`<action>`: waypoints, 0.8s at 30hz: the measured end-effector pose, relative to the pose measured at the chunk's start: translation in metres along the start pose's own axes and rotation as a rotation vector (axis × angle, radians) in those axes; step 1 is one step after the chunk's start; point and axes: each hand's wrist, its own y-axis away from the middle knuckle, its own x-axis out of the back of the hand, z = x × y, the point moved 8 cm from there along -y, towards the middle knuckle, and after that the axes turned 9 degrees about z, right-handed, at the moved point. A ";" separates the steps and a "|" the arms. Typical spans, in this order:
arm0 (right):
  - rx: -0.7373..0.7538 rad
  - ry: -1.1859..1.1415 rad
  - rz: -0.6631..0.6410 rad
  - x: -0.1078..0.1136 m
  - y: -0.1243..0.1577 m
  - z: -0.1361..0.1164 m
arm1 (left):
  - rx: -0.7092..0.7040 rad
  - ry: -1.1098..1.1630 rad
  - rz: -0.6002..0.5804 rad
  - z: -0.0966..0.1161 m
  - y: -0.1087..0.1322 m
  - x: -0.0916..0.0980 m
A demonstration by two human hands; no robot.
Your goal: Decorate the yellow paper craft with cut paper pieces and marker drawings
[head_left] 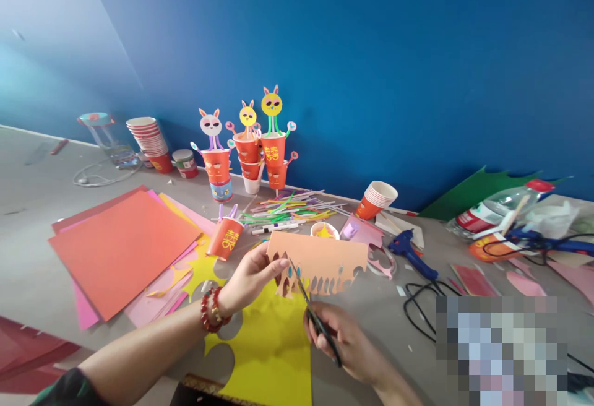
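Note:
My left hand (pixel 257 279), with red bead bracelets on the wrist, pinches the left end of a peach paper sheet (pixel 320 254). Small shapes are drawn or cut along the sheet's lower edge, leaving it ragged. In my right hand (pixel 341 335) is a pair of black-handled scissors (pixel 320 325), its blades pointing up at the left part of the sheet, close to the left thumb. Below both hands lies a yellow paper sheet (pixel 273 344) with rounded pieces cut out of its left side.
Stacked red paper-cup figures (pixel 273 149) with animal heads stand by the blue wall. Coloured pipe cleaners (pixel 288 208) lie before them. Orange paper (pixel 125 251) is at left. A blue glue gun (pixel 413 254), its black cable and a plastic bottle (pixel 501 208) are at right.

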 end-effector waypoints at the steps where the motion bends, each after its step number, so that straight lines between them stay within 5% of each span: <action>1: -0.009 -0.003 -0.008 -0.001 0.000 0.000 | -0.003 0.008 -0.004 0.000 0.000 -0.001; 24: 0.063 -0.062 -0.021 -0.010 -0.002 -0.001 | -0.127 -0.020 0.117 0.004 0.004 -0.001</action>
